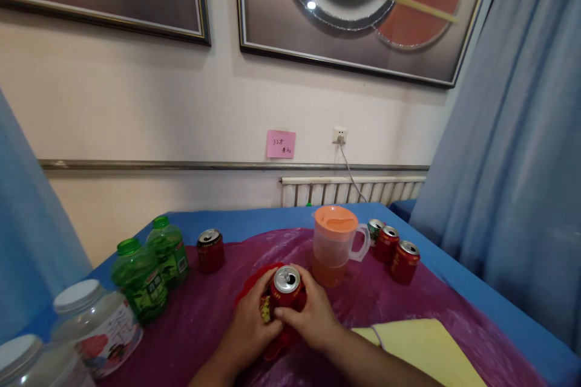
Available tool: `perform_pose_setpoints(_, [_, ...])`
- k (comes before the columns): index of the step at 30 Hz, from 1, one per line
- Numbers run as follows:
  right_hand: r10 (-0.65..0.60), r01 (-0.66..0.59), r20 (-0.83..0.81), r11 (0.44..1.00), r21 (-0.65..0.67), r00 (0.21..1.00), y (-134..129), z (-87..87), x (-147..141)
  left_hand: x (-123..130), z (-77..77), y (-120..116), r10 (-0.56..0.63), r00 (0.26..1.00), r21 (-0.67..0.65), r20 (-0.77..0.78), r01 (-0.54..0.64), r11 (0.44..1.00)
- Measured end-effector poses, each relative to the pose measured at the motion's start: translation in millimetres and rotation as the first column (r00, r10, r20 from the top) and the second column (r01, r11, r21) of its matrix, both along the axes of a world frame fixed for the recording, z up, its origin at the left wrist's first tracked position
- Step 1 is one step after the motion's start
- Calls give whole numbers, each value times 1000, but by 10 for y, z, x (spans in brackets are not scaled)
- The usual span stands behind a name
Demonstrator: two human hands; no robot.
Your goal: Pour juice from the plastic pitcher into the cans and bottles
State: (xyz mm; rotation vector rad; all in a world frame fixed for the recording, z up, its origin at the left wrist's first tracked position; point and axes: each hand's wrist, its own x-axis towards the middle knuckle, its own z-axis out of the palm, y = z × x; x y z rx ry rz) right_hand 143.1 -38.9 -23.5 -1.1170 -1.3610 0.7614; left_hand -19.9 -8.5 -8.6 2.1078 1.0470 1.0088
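Note:
An opened red can (pixel 287 290) stands upright between my two hands, its silver top facing up. My left hand (pixel 254 320) curls around the can's left side, and my right hand (pixel 314 311) wraps its right side with the thumb across the front. Beneath the hands, a red dish (pixel 275 347) shows in part; what it holds is mostly hidden. Just behind my right hand is a clear pitcher (pixel 330 251) with an orange lid and amber liquid in the bottom. Another red can (pixel 210 251) is farther back on the left.
Green bottles (pixel 140 281) and white-lidded jars (pixel 97 329) line the left side. Several cans (pixel 405 263) are at the back right. A yellow cloth (pixel 420 347) lies at the front right on the purple plastic sheet (pixel 200 314) covering the blue table (pixel 503 314).

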Motion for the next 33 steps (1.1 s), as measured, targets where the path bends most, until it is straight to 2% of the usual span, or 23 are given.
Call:
perform_pose_setpoints(4, [-37, 37, -1, 999, 13, 999, -67, 191, 90, -9, -32, 56, -41, 999, -16, 16, 41, 999])
perform_pose_setpoints(6, [-75, 75, -6, 997, 15, 997, -146, 243, 212, -10, -80, 100, -2, 998, -5, 62, 2, 1000])
perform_pose_setpoints(8, [-125, 126, -13, 992, 24, 992, -259, 252, 409, -12, -127, 145, 67, 994, 20, 89, -69, 997])
perform_pose_setpoints(11, [-249, 249, 4, 968, 31, 968, -472, 187, 854, -29, -161, 202, 131, 989, 70, 73, -136, 988])
perform_pose_setpoints(13, [-379, 378, 42, 925, 23, 924, -613, 105, 1230, -48, -157, 230, 162, 986, 103, 40, -166, 981])
perform_pose_setpoints(17, [-613, 620, 132, 785, -14, 779, -794, -104, 2021, -78, -147, 271, 219, 975, 133, -30, -214, 968])
perform_pose_setpoints(19, [-679, 692, 165, 721, -36, 715, -813, -212, 2354, -89, -168, 304, 227, 973, 146, -52, -217, 965])
perform_pose_setpoints(22, [-723, 740, 182, 671, -46, 667, -761, -349, 2707, -109, -236, 383, 240, 967, 175, -87, -222, 959])
perform_pose_setpoints(27, [-768, 790, 204, 612, -46, 607, -605, -484, 2936, -137, -324, 486, 275, 955, 220, -115, -245, 944])
perform_pose_setpoints(33, [-800, 826, 248, 564, -4, 547, -567, -590, 2944, -127, -261, 440, 227, 966, 203, -119, -200, 959])
